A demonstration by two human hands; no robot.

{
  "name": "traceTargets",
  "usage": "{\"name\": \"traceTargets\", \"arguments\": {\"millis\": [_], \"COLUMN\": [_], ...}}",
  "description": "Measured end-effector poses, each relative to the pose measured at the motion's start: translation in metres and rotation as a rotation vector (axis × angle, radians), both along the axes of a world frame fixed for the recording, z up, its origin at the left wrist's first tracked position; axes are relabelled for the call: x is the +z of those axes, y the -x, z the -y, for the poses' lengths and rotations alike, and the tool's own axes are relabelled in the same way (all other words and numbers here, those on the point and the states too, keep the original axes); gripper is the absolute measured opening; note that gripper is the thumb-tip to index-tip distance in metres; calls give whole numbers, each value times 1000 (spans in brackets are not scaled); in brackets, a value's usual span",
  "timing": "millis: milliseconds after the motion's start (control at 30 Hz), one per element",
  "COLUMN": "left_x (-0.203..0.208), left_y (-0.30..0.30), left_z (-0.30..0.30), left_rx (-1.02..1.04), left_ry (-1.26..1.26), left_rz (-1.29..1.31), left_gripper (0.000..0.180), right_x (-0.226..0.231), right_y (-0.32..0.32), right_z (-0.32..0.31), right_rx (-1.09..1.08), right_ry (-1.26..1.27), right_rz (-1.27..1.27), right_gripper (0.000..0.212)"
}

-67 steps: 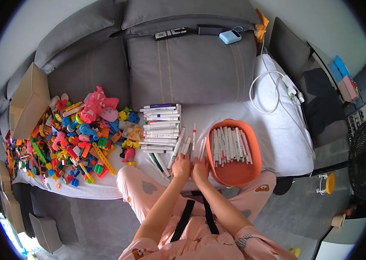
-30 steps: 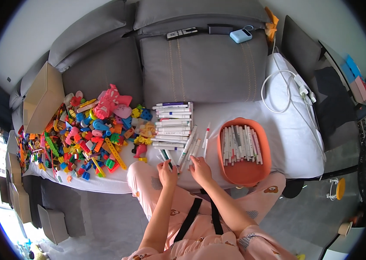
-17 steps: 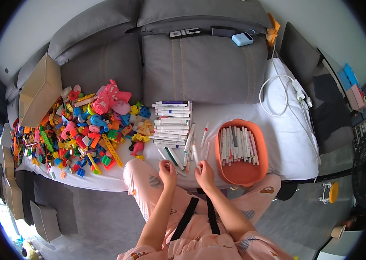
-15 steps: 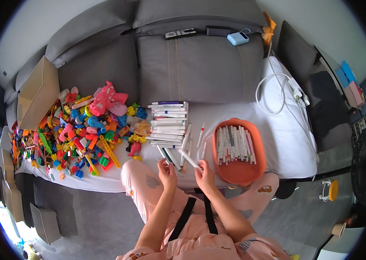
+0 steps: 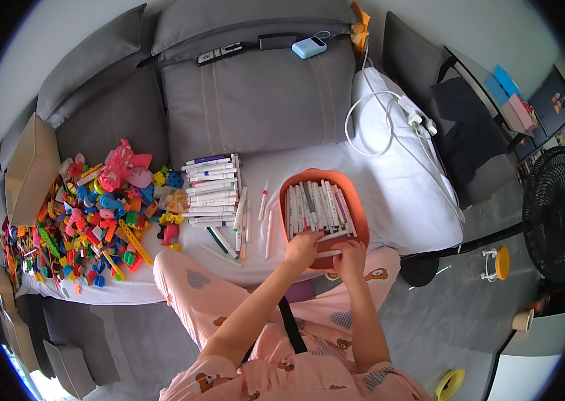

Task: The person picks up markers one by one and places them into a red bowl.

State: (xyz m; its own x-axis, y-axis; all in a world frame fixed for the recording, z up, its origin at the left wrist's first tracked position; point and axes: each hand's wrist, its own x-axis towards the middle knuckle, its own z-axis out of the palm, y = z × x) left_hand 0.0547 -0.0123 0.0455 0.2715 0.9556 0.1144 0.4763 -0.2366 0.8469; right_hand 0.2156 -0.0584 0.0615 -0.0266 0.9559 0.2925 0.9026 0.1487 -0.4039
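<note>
Both my hands reach into the near end of an orange bin [image 5: 361,212]. White markers [image 5: 318,206] lie side by side in its far part. My left hand [image 5: 301,248] is closed, fingers curled at the left end of a white marker [image 5: 334,234] lying crosswise below the row. My right hand [image 5: 351,259] pinches the end of another white marker [image 5: 327,254], which points left over the bin's near floor. Left of the bin, a stack of markers [image 5: 212,190] lies on the white cover, with several loose markers [image 5: 268,234] beside it.
A heap of colourful toys and blocks [image 5: 105,214] spreads at the left, beside a beige box [image 5: 34,170]. Grey cushions [image 5: 259,100] line the back, with a remote [image 5: 219,53] and a light-blue power bank [image 5: 309,47]. A white cable [image 5: 347,127] loops at the right.
Both hands have moved right, from the loose markers into the bin. More white markers now lie crosswise at its near end. The whole view has shifted right.
</note>
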Motion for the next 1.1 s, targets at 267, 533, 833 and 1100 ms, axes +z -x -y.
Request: {"name": "traceTargets", "arguments": {"millis": [267, 533, 833, 1100], "left_x": [15, -58, -94, -51], "left_y": [49, 171, 191, 170], "left_z": [11, 56, 64, 59], "left_rx": [307, 772, 752, 912], "left_ry": [-155, -65, 135, 8], "left_rz": [177, -171, -254, 206], "left_gripper": [18, 25, 35, 32], "right_x": [12, -40, -73, -58], "right_y": [69, 193, 221, 170], "right_z": [-1, -22, -21, -16], "right_rx": [76, 313, 214, 141], "right_ry": [-247, 189, 312, 153], "right_rz": [-280, -232, 71, -299], "right_gripper": [14, 26, 35, 26]}}
